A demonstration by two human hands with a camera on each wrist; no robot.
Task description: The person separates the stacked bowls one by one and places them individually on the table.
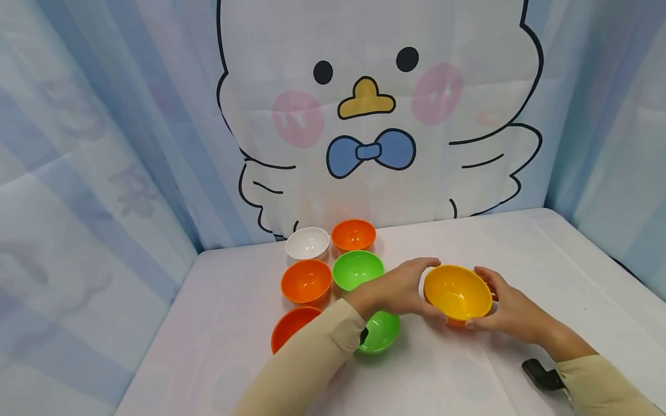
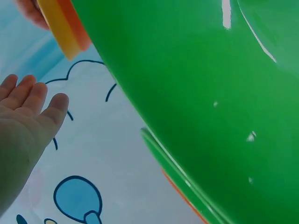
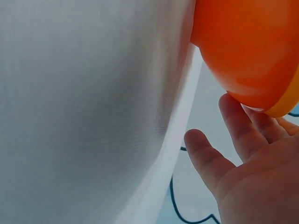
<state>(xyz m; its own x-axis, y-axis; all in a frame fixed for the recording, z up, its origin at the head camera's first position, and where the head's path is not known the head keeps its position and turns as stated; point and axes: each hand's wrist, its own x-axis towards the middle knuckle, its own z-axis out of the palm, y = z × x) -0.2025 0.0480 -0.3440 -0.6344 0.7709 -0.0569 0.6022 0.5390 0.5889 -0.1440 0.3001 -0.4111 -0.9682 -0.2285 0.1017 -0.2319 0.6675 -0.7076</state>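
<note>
A yellow bowl (image 1: 457,292) sits nested in an orange bowl (image 3: 247,56) right of the bowl group, with a hand on either side. My left hand (image 1: 398,289) has thumb and fingers spread at the left of the yellow rim. In the left wrist view its fingers (image 2: 35,100) are straight, with a gap between them and the bowls. My right hand (image 1: 517,309) holds the right side of the yellow bowl, thumb in front and fingers behind. In the right wrist view, fingertips (image 3: 230,105) meet the orange wall below the yellow rim.
Left of the hands stand a white bowl (image 1: 307,243), a back orange bowl (image 1: 354,235), a middle orange bowl (image 1: 306,282), a green bowl (image 1: 358,270), a nearer green bowl (image 1: 382,332) and a front orange bowl (image 1: 291,328). My left forearm crosses over the front ones. A printed curtain (image 1: 364,196) hangs behind.
</note>
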